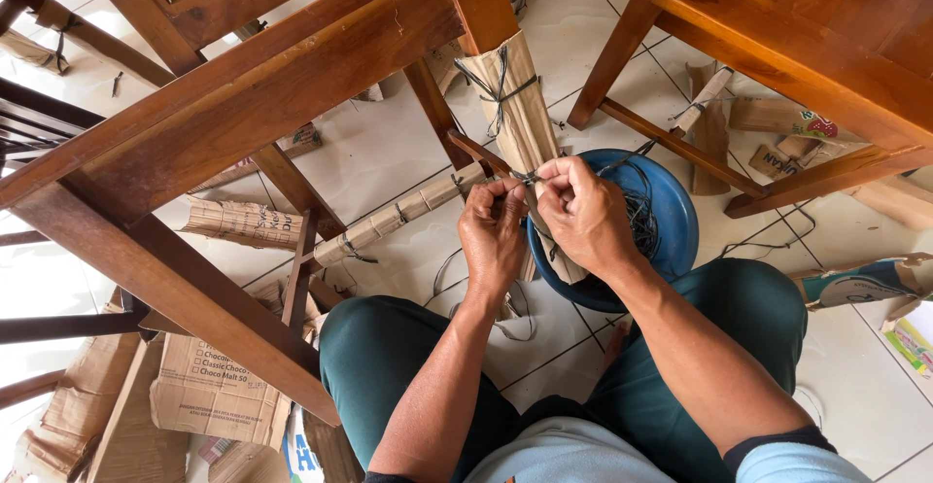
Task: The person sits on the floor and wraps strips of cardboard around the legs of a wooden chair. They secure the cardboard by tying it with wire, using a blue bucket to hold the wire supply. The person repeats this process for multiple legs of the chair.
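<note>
My left hand (493, 233) and my right hand (586, 213) meet at a wooden table leg wrapped in brown cardboard (520, 119). Both pinch a thin dark string (526, 178) that runs around the lower part of the wrapping. A second loop of the same string (498, 85) is tied higher up on the cardboard. Under my right hand sits a blue bowl (671, 206) holding a tangle of dark string. My knees in dark green trousers frame the bowl.
Wooden furniture frames (243, 94) stand overhead left and at the upper right (777, 36). A cardboard-wrapped crossbar (398, 221) runs left of the leg. Torn cardboard pieces (209, 391) lie on the white tiled floor, also at the right (855, 279).
</note>
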